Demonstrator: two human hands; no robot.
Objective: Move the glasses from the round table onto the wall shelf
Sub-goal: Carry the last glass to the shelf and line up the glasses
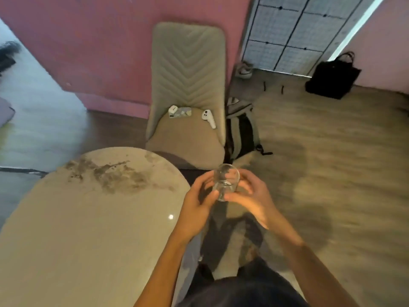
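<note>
- Glass (pixel 225 181), clear and seemingly empty, is held by both hands. The fingers (pixel 242 185) of the right hand (pixel 254 200) curl round one side, and the left hand (pixel 199 200) grips the other with fingers and thumb.
- It hangs in the air just off the right edge of the round counter (pixel 88 218), above the person's legs, touching no surface.
- No other glass shows on the part of the counter in view, so this may be the last one, though I cannot be sure.
- The wall shelf is out of view, so the carry and the setting down remain to be done.
- Beyond the far edge stand a padded chair (pixel 188 85) and a backpack (pixel 240 134).
</note>
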